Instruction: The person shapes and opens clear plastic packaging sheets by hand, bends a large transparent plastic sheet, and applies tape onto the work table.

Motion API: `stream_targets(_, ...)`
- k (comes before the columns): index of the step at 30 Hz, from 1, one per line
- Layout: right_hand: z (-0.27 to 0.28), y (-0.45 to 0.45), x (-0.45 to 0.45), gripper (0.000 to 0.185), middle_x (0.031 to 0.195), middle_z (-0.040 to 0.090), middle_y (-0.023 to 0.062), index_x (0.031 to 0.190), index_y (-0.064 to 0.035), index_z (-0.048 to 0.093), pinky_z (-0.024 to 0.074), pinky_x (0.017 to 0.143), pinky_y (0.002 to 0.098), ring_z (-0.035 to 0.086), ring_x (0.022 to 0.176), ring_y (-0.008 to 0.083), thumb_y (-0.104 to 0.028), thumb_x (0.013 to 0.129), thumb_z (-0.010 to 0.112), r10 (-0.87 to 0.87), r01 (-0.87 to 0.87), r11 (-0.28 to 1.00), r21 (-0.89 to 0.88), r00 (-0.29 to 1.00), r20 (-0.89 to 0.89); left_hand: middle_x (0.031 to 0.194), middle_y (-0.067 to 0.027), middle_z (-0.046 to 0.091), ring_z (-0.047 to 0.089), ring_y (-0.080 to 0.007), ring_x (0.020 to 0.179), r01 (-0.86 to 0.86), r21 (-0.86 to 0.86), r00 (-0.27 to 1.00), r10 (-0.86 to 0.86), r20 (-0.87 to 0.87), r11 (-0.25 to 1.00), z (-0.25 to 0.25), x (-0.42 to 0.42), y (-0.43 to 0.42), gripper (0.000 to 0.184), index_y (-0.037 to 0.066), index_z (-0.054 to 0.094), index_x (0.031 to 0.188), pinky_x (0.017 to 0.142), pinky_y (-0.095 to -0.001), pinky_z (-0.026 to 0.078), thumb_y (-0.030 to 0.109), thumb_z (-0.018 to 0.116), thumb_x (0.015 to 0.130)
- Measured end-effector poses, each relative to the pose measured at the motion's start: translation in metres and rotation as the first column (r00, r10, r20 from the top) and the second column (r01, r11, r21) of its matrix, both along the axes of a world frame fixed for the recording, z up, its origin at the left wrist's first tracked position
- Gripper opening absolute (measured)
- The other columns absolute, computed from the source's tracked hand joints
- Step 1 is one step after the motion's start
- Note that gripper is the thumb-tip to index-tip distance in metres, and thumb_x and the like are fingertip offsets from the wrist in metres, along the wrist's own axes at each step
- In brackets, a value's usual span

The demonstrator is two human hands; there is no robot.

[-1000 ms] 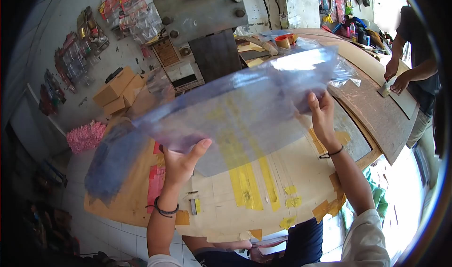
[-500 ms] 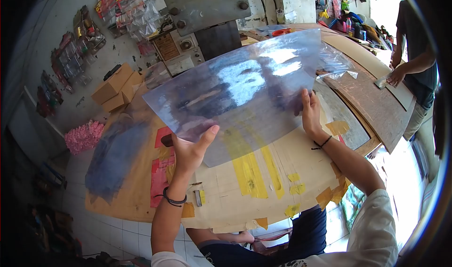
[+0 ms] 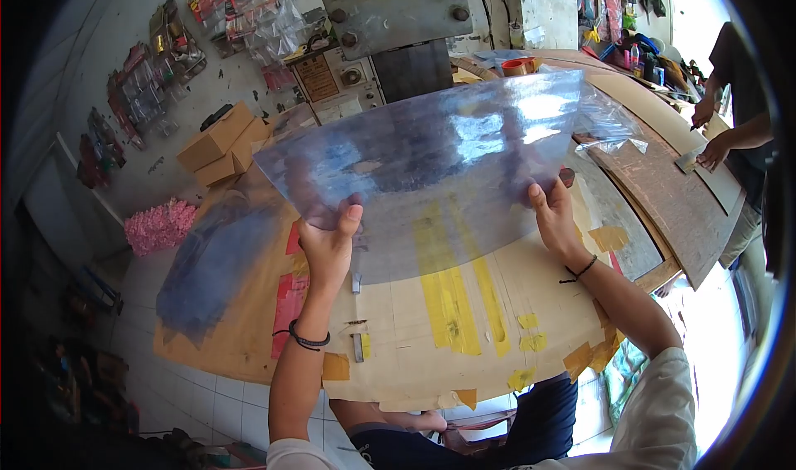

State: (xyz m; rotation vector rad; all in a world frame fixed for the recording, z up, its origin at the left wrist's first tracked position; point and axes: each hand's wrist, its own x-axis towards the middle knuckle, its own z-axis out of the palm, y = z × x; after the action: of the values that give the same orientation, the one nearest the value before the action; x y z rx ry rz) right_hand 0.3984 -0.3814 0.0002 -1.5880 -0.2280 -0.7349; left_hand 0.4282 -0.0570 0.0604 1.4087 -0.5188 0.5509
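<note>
- Far edge of the clear plastic sheet (image 3: 398, 180) dropped since the earlier frame; more of the red tape roll (image 3: 520, 67) shows.
- Left hand (image 3: 328, 244) pinches its left end, thumb on top; right hand (image 3: 555, 220) grips the right end.
- Long axis spans hand to hand; neither nearer.
- Sheet bows, held above the paper-covered table (image 3: 398, 379), mostly beyond both hands.

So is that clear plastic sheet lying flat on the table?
No, the left hand and the right hand hold the clear plastic sheet tilted up, with yellow tape showing through its lower part.
</note>
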Motion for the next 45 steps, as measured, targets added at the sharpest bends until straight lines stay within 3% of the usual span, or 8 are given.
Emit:
stream_targets(5,-0.004,-0.001,0.003,0.041,0.083,0.057,0.0001,0.112,-0.0027,0.057,0.0427,0.066,0.0241,0.051,0.073,0.0079,-0.041,0.097,0.06,0.001,-0.002,0.998,-0.059,1.0,-0.016,0.073,0.0015,0.059,0.056,-0.0085,0.07,0.164,-0.02,0.986,-0.163,0.028,0.986,0.003,0.003,0.001,0.029,0.006,0.057,0.076,0.086,-0.0333,0.051,0.019,0.083,0.079)
stream_targets(11,-0.004,0.0,-0.001,0.049,0.084,0.057,0.0003,0.109,-0.002,0.056,0.0427,0.069,0.0256,0.052,0.076,0.0091,-0.05,0.1,0.049,0.075,-0.075,0.997,-0.001,0.994,-0.083,0.076,0.0036,0.055,0.053,-0.0078,0.075,0.253,0.003,0.967,-0.253,0.008,0.967,-0.007,0.011,0.012,0.048,0.008,0.056,0.084,0.091,-0.0303,0.046,0.045,0.086,0.074)
stream_targets(18,-0.017,-0.009,-0.004,0.079,0.103,0.063,0.0075,0.119,0.0022,0.056,0.0448,0.084,0.0294,0.057,0.094,0.0156,-0.067,0.097,0.026,0.146,-0.153,0.978,-0.143,0.988,-0.056,0.08,0.0038,0.055,0.048,-0.0084,0.073,0.313,-0.004,0.95,-0.313,0.018,0.95,-0.018,-0.005,0.011,0.067,0.009,0.06,0.085,0.071,-0.0249,0.04,0.071,0.076,0.066)
stream_targets(22,0.007,0.014,-0.027,0.093,0.113,0.063,0.0109,0.123,0.0048,0.056,0.0455,0.09,0.0309,0.058,0.1,0.0173,-0.075,0.092,0.02,0.313,-0.316,0.939,-0.134,0.949,-0.038,0.067,-0.0009,0.055,0.047,-0.0118,0.06,0.654,0.019,0.755,-0.654,0.046,0.756,-0.013,-0.007,0.006,0.059,0.007,0.061,0.067,0.055,-0.025,0.036,0.065,0.075,0.072)
stream_targets(27,0.017,0.025,-0.031,0.054,0.061,0.043,-0.0008,0.082,-0.0112,0.042,0.0271,0.05,0.0207,0.036,0.055,0.0071,-0.062,0.097,0.036,0.649,-0.648,0.759,-0.059,0.761,-0.002,0.058,-0.0026,0.052,0.05,-0.0145,0.054,0.911,0.211,0.367,-0.93,-0.017,0.355,0.015,-0.008,0.003,0.056,0.001,0.059,0.062,0.048,-0.0248,0.035,0.049,0.06,0.092)
stream_targets(29,0.012,0.021,-0.034,0.081,0.095,0.059,0.0089,0.108,0.0005,0.053,0.0411,0.077,0.0282,0.053,0.087,0.0156,-0.074,0.092,0.027,0.696,-0.702,0.705,-0.102,0.713,-0.091,0.059,-0.003,0.053,0.05,-0.0148,0.055,0.929,0.244,0.289,-0.957,-0.016,0.276,0.011,-0.003,0.005,0.055,0.001,0.059,0.063,0.049,-0.025,0.035,0.049,0.06,0.092)
stream_targets(30,0.011,0.02,-0.035,0.099,0.112,0.066,0.0137,0.121,0.0064,0.059,0.048,0.09,0.0319,0.062,0.102,0.0198,-0.08,0.089,0.022,0.714,-0.727,0.676,-0.124,0.687,-0.137,0.06,-0.0033,0.054,0.05,-0.0149,0.056,0.935,0.251,0.266,-0.964,-0.025,0.252,0.01,-0.002,0.005,0.055,0.001,0.059,0.064,0.05,-0.0252,0.035,0.049,0.06,0.093)
stream_targets(45,0.001,0.032,-0.029,0.089,0.1,0.067,0.0129,0.111,0.005,0.061,0.0493,0.081,0.0314,0.063,0.092,0.0211,-0.073,0.093,0.021,0.783,-0.784,0.584,-0.208,0.612,-0.109,0.074,-0.0067,0.06,0.053,-0.0166,0.063,0.942,0.228,0.249,-0.968,0.008,0.245,-0.004,0.0,0.005,0.051,0.001,0.062,0.079,0.057,-0.027,0.038,0.05,0.057,0.094)
